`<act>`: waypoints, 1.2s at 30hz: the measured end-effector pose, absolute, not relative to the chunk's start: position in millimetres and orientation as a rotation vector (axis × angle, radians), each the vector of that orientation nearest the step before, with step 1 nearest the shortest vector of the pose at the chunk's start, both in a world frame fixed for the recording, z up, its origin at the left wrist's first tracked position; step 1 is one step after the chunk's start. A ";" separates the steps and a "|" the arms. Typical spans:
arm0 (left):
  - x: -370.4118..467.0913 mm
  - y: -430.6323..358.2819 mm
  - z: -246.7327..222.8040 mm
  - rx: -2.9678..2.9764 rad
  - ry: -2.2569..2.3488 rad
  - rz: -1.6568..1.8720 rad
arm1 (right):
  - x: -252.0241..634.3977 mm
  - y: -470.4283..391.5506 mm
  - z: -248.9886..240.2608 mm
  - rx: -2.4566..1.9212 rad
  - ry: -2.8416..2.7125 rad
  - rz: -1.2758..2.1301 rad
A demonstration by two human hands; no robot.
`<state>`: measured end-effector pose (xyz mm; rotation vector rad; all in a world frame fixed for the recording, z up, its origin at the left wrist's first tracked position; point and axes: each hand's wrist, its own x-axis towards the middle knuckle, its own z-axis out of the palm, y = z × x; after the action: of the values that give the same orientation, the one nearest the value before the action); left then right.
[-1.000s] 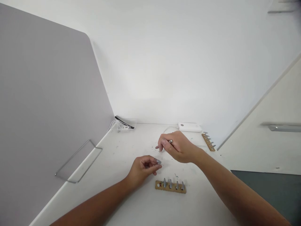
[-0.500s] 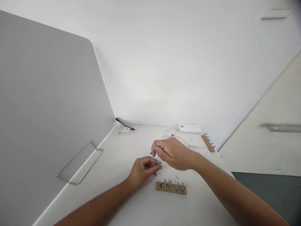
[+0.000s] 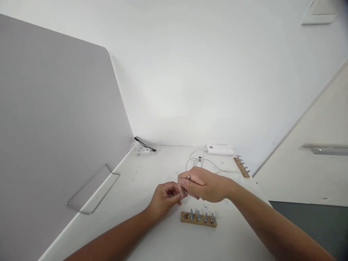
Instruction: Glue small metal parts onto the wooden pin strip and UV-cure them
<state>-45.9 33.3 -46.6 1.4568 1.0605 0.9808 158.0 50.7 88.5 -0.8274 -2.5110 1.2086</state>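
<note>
My right hand (image 3: 198,184) is closed on a thin metal rod with a round, shiny end (image 3: 188,177) that shows above the fingers. Just left of it and touching or nearly touching its fingertips, my left hand (image 3: 165,195) is pinched; whatever it grips is hidden behind the right fingers. Nearer to me lies a tan strip (image 3: 202,224) with several grey metal cone-shaped pieces (image 3: 198,215) standing upright in a row. The strip's left end carries no standing cone, only a small dark and reddish spot.
A second tan strip with metal pieces (image 3: 241,167) lies at the back right, beside a white power bank (image 3: 220,149) and its cable. A clear tray (image 3: 155,145) stands at the back left. A wire frame (image 3: 106,195) crosses the left table edge.
My right hand has come down towards my left hand, and its fingers now cover the small metal piece seen earlier at the left fingertips. The view has shifted slightly.
</note>
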 end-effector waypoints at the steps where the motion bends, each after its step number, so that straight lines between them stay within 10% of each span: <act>1: -45.9 33.4 -46.7 1.464 1.076 0.978 | 156.1 51.1 86.4 -0.835 -2.496 1.148; 8: -43.5 33.7 -48.5 1.385 1.128 1.002 | 159.4 63.2 75.9 -1.092 -2.481 0.602; 20: -44.1 32.0 -40.0 1.456 1.057 0.995 | 156.2 50.2 84.5 -0.803 -2.558 1.061; 36: -43.6 31.1 -40.6 1.418 1.148 1.025 | 166.1 63.5 81.2 -1.130 -2.659 0.500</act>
<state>-43.6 31.1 -40.6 1.4178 1.1483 1.0249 166.1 63.5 81.2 -1.1296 -2.6587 0.5000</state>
